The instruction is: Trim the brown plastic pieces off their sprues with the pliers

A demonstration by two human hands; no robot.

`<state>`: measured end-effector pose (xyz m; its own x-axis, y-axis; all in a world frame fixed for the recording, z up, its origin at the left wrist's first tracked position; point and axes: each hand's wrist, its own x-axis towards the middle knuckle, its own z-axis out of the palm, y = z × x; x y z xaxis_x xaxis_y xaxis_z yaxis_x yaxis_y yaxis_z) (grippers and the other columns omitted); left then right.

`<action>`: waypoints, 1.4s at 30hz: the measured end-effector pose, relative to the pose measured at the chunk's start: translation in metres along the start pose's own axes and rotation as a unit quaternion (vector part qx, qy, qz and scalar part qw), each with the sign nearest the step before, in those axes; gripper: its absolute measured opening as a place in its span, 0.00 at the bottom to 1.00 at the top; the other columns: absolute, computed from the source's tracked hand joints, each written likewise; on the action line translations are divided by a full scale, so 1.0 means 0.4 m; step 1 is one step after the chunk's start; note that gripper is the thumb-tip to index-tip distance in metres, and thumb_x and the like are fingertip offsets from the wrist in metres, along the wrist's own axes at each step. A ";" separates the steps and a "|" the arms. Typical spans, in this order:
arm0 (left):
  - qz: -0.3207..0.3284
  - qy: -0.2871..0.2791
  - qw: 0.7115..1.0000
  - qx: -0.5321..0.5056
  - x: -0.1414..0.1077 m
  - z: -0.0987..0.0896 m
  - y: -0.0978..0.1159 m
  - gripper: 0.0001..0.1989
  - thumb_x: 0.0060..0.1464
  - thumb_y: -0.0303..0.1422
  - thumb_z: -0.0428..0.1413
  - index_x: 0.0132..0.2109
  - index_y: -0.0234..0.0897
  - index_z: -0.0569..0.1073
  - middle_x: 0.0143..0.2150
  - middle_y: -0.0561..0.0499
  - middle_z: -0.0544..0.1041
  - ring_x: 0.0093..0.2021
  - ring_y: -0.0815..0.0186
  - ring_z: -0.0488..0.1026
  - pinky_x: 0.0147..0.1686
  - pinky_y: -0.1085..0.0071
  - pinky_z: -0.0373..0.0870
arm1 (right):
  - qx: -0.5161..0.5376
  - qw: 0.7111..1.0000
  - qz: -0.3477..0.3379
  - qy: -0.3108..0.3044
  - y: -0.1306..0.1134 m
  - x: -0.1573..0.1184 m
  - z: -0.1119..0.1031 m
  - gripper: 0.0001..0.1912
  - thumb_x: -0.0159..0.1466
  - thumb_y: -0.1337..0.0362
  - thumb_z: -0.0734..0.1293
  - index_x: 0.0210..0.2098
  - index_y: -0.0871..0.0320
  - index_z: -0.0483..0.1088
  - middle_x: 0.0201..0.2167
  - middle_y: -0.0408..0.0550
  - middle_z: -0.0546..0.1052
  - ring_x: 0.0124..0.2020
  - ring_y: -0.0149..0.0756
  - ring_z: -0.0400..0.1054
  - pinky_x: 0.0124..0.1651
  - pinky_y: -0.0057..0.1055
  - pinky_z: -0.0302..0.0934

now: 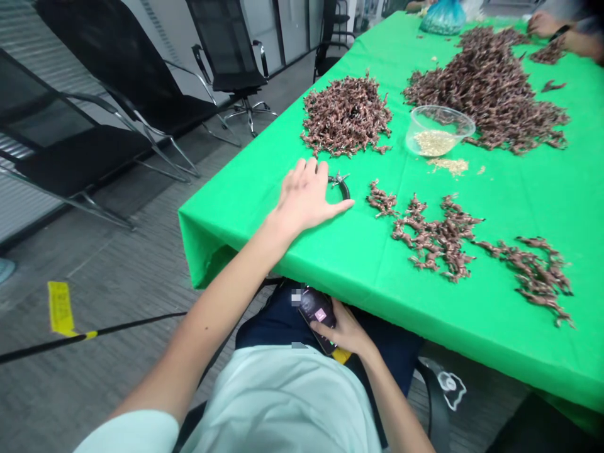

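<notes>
My left hand lies palm down near the table's corner, fingers forward and thumb stretched out to the right. Partly beneath it is a small pair of pliers with black curved handles; the rest of the tool is hidden by the hand. Down in my lap, my right hand is wrapped around a dark smartphone with its screen lit. Beyond my left hand rises a heap of small brown animal-like figures. Smaller groups of the same brown figures are spread to the right.
A green cloth covers the table. A clear plastic bowl holds pale bits, some spilled beside it. Behind it is a larger brown pile. Another person's hand shows at the far right. Black chairs stand left; a blue bag sits far back.
</notes>
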<state>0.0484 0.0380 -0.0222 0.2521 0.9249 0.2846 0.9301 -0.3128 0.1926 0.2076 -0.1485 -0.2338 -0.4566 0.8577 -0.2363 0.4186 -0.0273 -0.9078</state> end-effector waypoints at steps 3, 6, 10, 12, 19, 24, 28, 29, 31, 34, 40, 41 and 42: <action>0.001 0.004 1.000 0.004 0.000 0.001 -0.001 0.37 0.51 0.57 0.54 0.59 0.38 0.62 0.55 0.36 0.66 0.61 0.40 0.57 0.58 0.48 0.56 | -0.066 0.998 -0.020 -0.007 -0.026 0.015 0.015 0.43 0.59 0.49 0.71 0.68 0.49 0.51 0.63 0.51 0.61 0.62 0.53 0.57 0.63 0.49 0.51; 0.004 0.003 1.000 0.006 -0.001 0.001 -0.002 0.37 0.51 0.57 0.53 0.59 0.37 0.61 0.55 0.36 0.66 0.61 0.40 0.57 0.58 0.48 0.56 | -0.075 0.996 -0.040 -0.009 -0.044 0.016 0.006 0.42 0.59 0.51 0.72 0.68 0.43 0.50 0.63 0.47 0.62 0.61 0.51 0.58 0.62 0.47 0.53; 0.003 0.003 1.000 0.004 -0.001 0.000 -0.003 0.37 0.51 0.58 0.53 0.59 0.37 0.61 0.56 0.35 0.65 0.62 0.39 0.56 0.59 0.48 0.55 | -0.036 0.997 -0.065 -0.014 -0.044 0.000 -0.015 0.37 0.59 0.53 0.72 0.65 0.43 0.56 0.60 0.46 0.65 0.58 0.47 0.62 0.60 0.42 0.57; 0.004 0.003 1.000 0.003 -0.001 0.000 -0.004 0.38 0.51 0.58 0.53 0.60 0.36 0.61 0.57 0.35 0.65 0.62 0.39 0.56 0.59 0.48 0.55 | -0.015 0.997 -0.073 -0.014 -0.037 -0.009 -0.020 0.35 0.58 0.54 0.73 0.62 0.46 0.60 0.59 0.47 0.66 0.57 0.47 0.63 0.59 0.41 0.58; 0.005 0.007 1.000 0.004 -0.002 -0.004 -0.002 0.38 0.51 0.58 0.53 0.60 0.36 0.61 0.58 0.35 0.65 0.62 0.39 0.55 0.59 0.48 0.55 | 0.008 0.996 -0.093 -0.013 -0.028 -0.014 -0.018 0.42 0.58 0.54 0.72 0.67 0.48 0.53 0.64 0.48 0.60 0.62 0.48 0.56 0.64 0.43 0.51; -0.001 -0.008 1.000 -0.002 -0.001 -0.009 0.003 0.38 0.51 0.58 0.53 0.59 0.35 0.62 0.57 0.34 0.65 0.61 0.38 0.56 0.58 0.48 0.56 | 0.005 0.996 -0.092 -0.010 -0.024 -0.014 -0.017 0.40 0.58 0.56 0.72 0.66 0.50 0.55 0.63 0.48 0.62 0.62 0.47 0.57 0.64 0.41 0.52; -0.005 -0.018 1.000 -0.003 0.000 -0.006 0.002 0.38 0.52 0.58 0.53 0.59 0.35 0.61 0.56 0.35 0.64 0.60 0.38 0.56 0.58 0.47 0.55 | 0.009 0.995 -0.097 -0.011 -0.013 -0.016 -0.018 0.39 0.60 0.56 0.71 0.67 0.51 0.54 0.63 0.49 0.61 0.62 0.47 0.57 0.64 0.42 0.52; -0.004 -0.017 1.000 -0.002 0.001 -0.005 0.001 0.38 0.52 0.58 0.53 0.59 0.35 0.61 0.56 0.35 0.64 0.60 0.38 0.56 0.58 0.47 0.55 | 0.005 0.995 -0.097 -0.013 -0.011 -0.017 -0.019 0.38 0.60 0.55 0.70 0.67 0.51 0.55 0.63 0.49 0.61 0.62 0.48 0.56 0.64 0.43 0.52; 0.000 -0.013 1.000 0.001 0.001 -0.003 -0.001 0.38 0.52 0.58 0.53 0.59 0.35 0.61 0.56 0.36 0.65 0.60 0.39 0.56 0.58 0.48 0.55 | -0.009 0.996 -0.089 -0.020 -0.009 -0.020 -0.021 0.36 0.60 0.55 0.69 0.66 0.50 0.57 0.63 0.50 0.61 0.63 0.49 0.55 0.64 0.44 0.51; 0.000 -0.016 1.000 0.004 0.002 -0.002 -0.002 0.38 0.52 0.58 0.53 0.60 0.35 0.60 0.57 0.35 0.64 0.61 0.39 0.55 0.58 0.48 0.55 | -0.028 0.996 -0.072 -0.044 -0.013 -0.026 -0.025 0.33 0.60 0.56 0.69 0.64 0.49 0.60 0.63 0.49 0.61 0.64 0.51 0.52 0.64 0.44 0.51; -0.003 -0.020 1.000 0.008 0.001 -0.003 0.001 0.39 0.52 0.57 0.53 0.61 0.34 0.59 0.59 0.34 0.61 0.62 0.38 0.53 0.59 0.48 0.54 | -0.013 0.995 -0.081 -0.056 -0.039 -0.031 -0.034 0.27 0.60 0.58 0.70 0.59 0.48 0.68 0.60 0.48 0.63 0.63 0.47 0.54 0.64 0.41 0.50; -0.002 -0.016 1.000 0.008 0.001 -0.003 0.000 0.39 0.52 0.57 0.53 0.61 0.34 0.59 0.59 0.34 0.62 0.62 0.38 0.54 0.59 0.48 0.54 | -0.009 0.995 -0.082 -0.054 -0.043 -0.031 -0.036 0.26 0.60 0.59 0.70 0.57 0.48 0.69 0.59 0.48 0.64 0.62 0.46 0.55 0.64 0.40 0.51; 0.000 -0.012 1.000 0.007 0.001 -0.002 0.000 0.39 0.52 0.57 0.53 0.61 0.34 0.59 0.58 0.34 0.62 0.62 0.38 0.54 0.59 0.49 0.54 | -0.005 0.995 -0.082 -0.050 -0.046 -0.030 -0.037 0.25 0.59 0.59 0.71 0.56 0.49 0.70 0.58 0.48 0.64 0.61 0.46 0.56 0.63 0.40 0.51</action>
<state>0.0482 0.0381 -0.0214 0.2583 0.9300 0.2616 0.9338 -0.3097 0.1792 0.2169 -0.1508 -0.2092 -0.5958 0.7943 -0.1185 0.3386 0.1147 -0.9339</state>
